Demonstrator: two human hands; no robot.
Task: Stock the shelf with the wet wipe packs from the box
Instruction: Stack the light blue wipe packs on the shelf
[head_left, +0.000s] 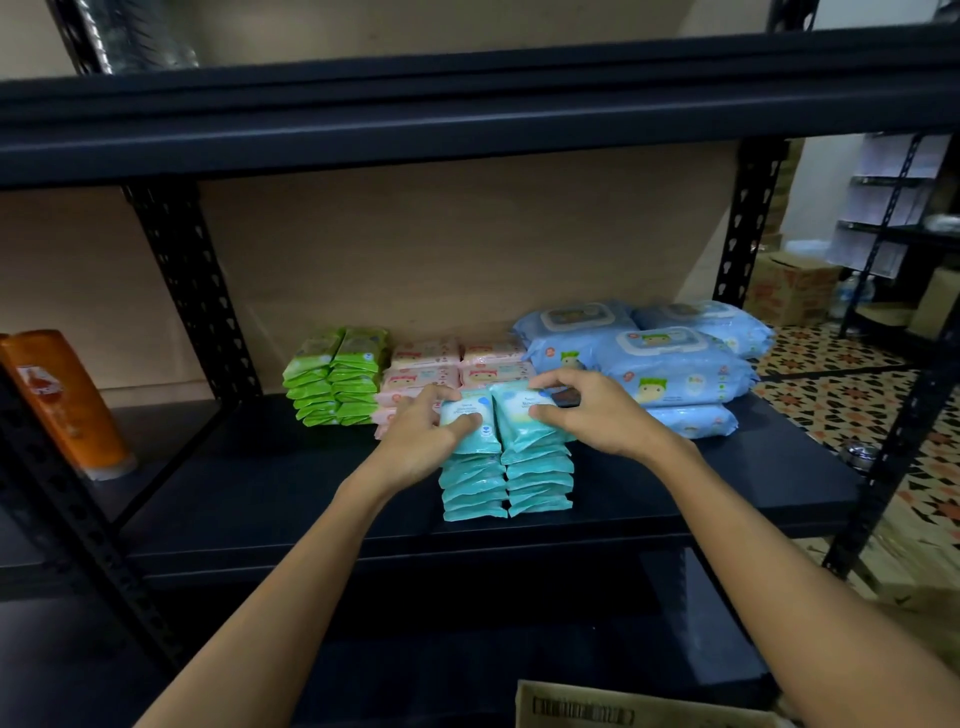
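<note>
Teal wet wipe packs (506, 475), two stacks side by side; left hand (423, 434), right hand (589, 410) pinching top packs.

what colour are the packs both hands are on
Teal, a light blue-green, with white print. The head view shows the teal packs in two side-by-side stacks at the shelf front.
</note>
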